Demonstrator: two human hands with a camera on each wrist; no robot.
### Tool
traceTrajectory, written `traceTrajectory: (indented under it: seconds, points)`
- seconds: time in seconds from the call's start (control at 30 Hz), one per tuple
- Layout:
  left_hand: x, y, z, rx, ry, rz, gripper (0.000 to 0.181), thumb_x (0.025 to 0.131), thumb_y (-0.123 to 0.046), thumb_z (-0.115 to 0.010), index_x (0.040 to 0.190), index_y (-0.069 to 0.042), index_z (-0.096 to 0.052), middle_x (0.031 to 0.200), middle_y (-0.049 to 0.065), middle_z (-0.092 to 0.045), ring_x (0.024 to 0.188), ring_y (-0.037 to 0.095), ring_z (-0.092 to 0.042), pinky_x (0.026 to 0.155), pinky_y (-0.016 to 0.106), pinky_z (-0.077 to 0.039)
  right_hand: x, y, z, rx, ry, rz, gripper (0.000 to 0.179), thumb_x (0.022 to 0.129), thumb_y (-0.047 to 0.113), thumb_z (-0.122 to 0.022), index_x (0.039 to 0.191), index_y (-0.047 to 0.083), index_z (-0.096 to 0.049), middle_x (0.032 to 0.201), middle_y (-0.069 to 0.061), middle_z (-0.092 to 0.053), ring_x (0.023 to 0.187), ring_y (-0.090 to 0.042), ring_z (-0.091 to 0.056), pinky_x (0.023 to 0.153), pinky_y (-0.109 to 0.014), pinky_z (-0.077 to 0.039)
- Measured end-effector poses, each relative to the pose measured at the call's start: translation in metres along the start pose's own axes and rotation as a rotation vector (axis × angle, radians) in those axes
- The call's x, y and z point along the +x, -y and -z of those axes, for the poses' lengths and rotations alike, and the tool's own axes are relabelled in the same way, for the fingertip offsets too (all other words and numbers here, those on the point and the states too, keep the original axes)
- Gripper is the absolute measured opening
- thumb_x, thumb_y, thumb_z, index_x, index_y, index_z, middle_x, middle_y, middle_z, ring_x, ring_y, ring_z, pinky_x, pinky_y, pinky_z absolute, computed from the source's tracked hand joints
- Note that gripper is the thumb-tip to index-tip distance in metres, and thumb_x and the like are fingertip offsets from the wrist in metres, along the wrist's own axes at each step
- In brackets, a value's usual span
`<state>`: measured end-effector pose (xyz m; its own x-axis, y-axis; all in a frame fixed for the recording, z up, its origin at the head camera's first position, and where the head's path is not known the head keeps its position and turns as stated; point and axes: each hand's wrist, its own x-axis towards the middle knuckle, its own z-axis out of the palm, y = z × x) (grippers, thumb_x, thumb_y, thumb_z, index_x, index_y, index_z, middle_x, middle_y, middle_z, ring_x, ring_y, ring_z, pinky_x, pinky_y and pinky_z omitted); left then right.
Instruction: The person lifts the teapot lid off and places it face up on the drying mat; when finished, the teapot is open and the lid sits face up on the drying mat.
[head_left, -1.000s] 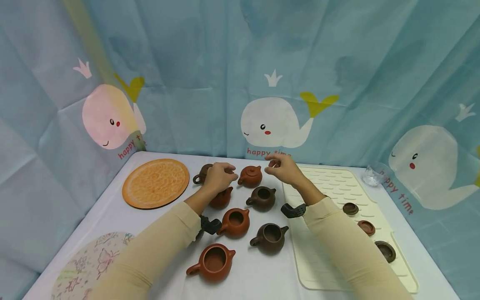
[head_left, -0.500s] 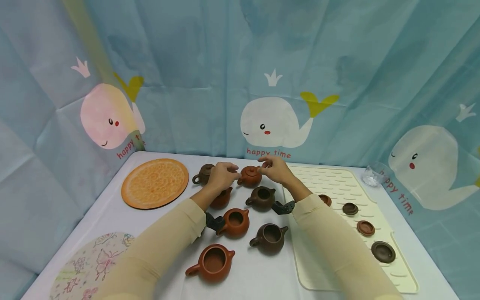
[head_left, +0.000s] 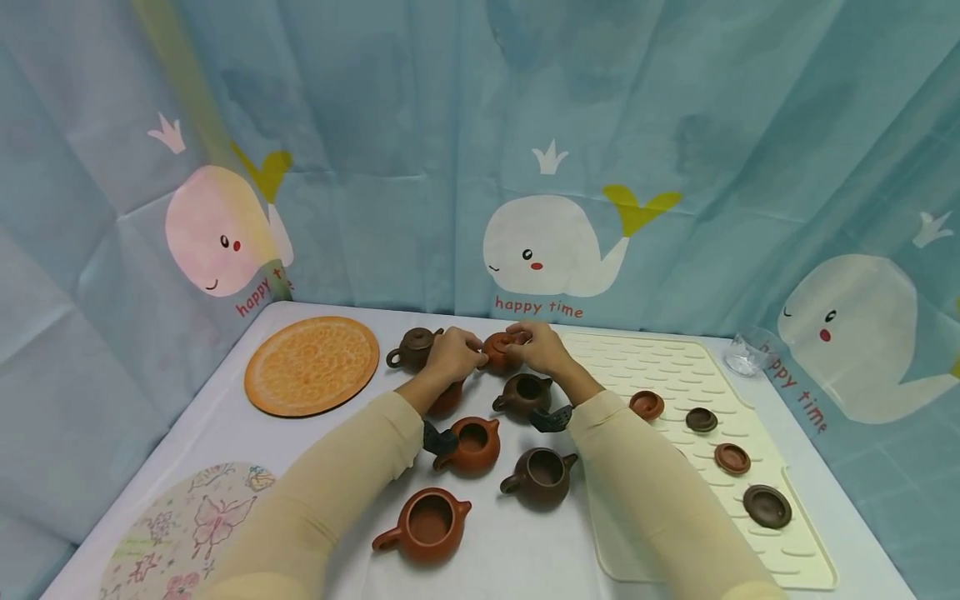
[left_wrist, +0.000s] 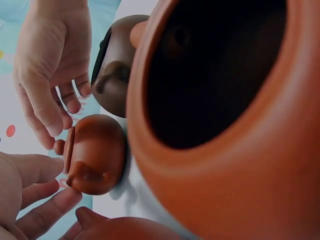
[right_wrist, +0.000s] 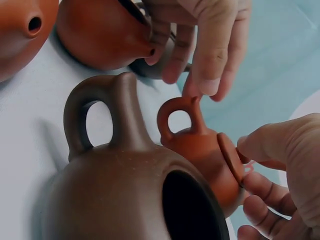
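Observation:
A small red clay teapot [head_left: 497,345] stands at the back of the table with its lid [right_wrist: 230,158] seated. My right hand [head_left: 546,350] has its thumb and index finger at the lid's knob, pinching it in the right wrist view. My left hand [head_left: 452,353] is on the other side, fingers loosely bent, tips close to the teapot's handle [right_wrist: 176,106]. Left of that hand sits a lidded dark brown teapot [head_left: 414,350]. In front of the hands are lidless teapots: a brown one [head_left: 522,397], another brown one [head_left: 542,478], a red one [head_left: 483,450] and a larger red one [head_left: 430,527].
Several loose teapot lids [head_left: 701,419] lie on a cream ridged mat [head_left: 622,550] at the right. A clear plastic cup [head_left: 746,354] stands behind it. At the left are a round orange mat [head_left: 311,367] and a butterfly-patterned round mat [head_left: 213,521]. A whale-print curtain [head_left: 375,208] surrounds the table.
My right hand has moved left and down onto the red teapot's lid. My left hand has shifted slightly right toward its handle. The teapots stay in place.

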<state>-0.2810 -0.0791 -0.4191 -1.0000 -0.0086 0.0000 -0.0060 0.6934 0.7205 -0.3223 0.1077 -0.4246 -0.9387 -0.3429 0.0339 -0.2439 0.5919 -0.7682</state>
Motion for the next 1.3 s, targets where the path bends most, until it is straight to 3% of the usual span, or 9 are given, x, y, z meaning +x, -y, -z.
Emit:
traceTrajectory:
  seconds: [0.23, 0.67, 1.13, 1.3]
  points:
    - [0.000, -0.001, -0.002, 0.011, -0.004, -0.004, 0.017, 0.083, -0.017, -0.076, 0.098, -0.010, -0.076, 0.093, 0.001, -0.070, 0.090, 0.021, -0.062, 0.079, 0.036, -0.048, 0.003, 0.003, -0.004, -0.034, -0.030, -0.017, 0.033, 0.088, 0.017, -0.070, 0.119, 0.006, -0.066, 0.093, -0.009, -0.065, 0.081, -0.022, -0.058, 0.066, -0.031, -0.047]
    - [0.006, -0.001, -0.008, 0.118, 0.010, -0.042, 0.013, 0.085, -0.018, -0.075, 0.096, -0.011, -0.077, 0.099, 0.003, -0.071, 0.098, 0.024, -0.063, 0.084, 0.038, -0.048, 0.008, 0.005, -0.013, -0.140, -0.080, 0.000, 0.030, 0.090, 0.019, -0.070, 0.116, 0.004, -0.068, 0.102, -0.009, -0.069, 0.091, -0.023, -0.063, 0.072, -0.033, -0.052]
    - [0.005, -0.002, -0.008, 0.102, 0.007, -0.020, 0.011, 0.085, -0.015, -0.075, 0.094, -0.011, -0.078, 0.099, 0.002, -0.071, 0.097, 0.021, -0.062, 0.084, 0.036, -0.048, 0.011, 0.008, -0.012, -0.219, -0.090, 0.009, 0.023, 0.091, 0.018, -0.068, 0.110, 0.005, -0.071, 0.101, -0.009, -0.069, 0.092, -0.022, -0.061, 0.078, -0.036, -0.050]
    - [0.004, 0.000, -0.008, 0.109, 0.008, -0.012, 0.011, 0.084, -0.016, -0.075, 0.095, -0.012, -0.078, 0.099, 0.002, -0.071, 0.098, 0.022, -0.062, 0.084, 0.036, -0.048, 0.011, 0.007, -0.013, -0.221, -0.102, 0.037, 0.018, 0.091, 0.013, -0.067, 0.105, 0.003, -0.071, 0.094, -0.008, -0.068, 0.087, -0.022, -0.060, 0.076, -0.036, -0.050]
